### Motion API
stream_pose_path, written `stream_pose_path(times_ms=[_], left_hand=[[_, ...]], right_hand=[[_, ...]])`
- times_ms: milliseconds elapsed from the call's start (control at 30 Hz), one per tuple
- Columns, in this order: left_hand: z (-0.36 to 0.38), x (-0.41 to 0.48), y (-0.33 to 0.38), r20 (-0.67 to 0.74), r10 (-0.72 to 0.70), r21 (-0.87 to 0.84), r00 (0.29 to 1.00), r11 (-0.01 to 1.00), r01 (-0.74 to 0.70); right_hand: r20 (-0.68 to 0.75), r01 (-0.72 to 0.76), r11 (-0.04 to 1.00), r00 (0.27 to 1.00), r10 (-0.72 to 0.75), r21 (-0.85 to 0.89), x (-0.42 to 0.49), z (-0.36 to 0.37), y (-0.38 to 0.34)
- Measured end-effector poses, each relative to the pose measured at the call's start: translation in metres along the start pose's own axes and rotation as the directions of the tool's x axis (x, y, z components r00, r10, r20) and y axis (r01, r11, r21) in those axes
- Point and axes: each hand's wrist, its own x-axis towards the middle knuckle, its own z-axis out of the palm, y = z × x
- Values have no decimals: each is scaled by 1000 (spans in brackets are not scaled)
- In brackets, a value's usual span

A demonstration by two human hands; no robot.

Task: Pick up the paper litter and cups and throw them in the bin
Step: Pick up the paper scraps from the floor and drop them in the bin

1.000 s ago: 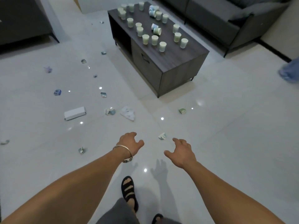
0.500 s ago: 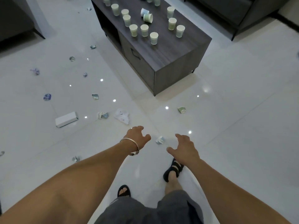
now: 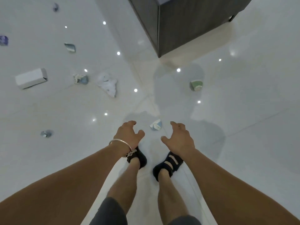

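Both feet have drawn level under the arms since half a second ago, and the view has tipped down so that only the lower corner of the dark table shows, at twelve to one o'clock in the picture. The left hand, with a metal bangle at the wrist, and the right hand reach down over the white floor, fingers spread and loosely curved, each holding nothing. A crumpled blue-and-white cup lies on the tiles between them, just beyond the fingertips at their twelve o'clock, touched by neither. From that cup, a squashed green cup lies at one o'clock, well apart. A flattened white paper sits at eleven o'clock, a crumpled wad just beside it at its nine, and a white box farther out at ten. A small grey scrap lies at nine o'clock. Black sandals stand at six o'clock.
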Motion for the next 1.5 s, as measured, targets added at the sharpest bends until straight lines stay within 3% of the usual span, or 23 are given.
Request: stream_pose_path(times_ms=[200,333,533,667,767,867,1000,1267,1400,1500], left_hand=[[99,137,-63,42,-83,-21,996,996,84],[151,198,-106,99,-109,82,989,992,101],[186,258,-132,175,-191,60,966,981,183],[187,268,-128,185,-150,-22,971,987,157],[171,261,-115,192,-128,-109,973,983,150],[138,242,-90,218,-61,-207,974,972,107],[78,211,-49,288,88,-251,954,968,-14],[-13,174,10,248,213,-241,945,959,-152],[-18,176,7,205,156,-279,966,956,-95],[-10,182,2,200,101,-298,974,954,-38]], right_hand=[[42,16,999,999,-14,-47,161,113,42],[49,6,997,999,-2,-79,240,168,70],[-22,85,987,996,-89,-136,298,214,79],[20,114,993,993,-114,-2,294,228,78],[16,73,979,997,-77,188,273,212,68],[28,164,931,983,-182,325,242,171,49],[52,225,897,963,-264,380,203,100,13],[31,291,910,949,-313,295,162,-4,-45],[96,293,955,950,-296,47,175,-38,-32],[55,203,972,979,-197,-117,205,-62,5]])
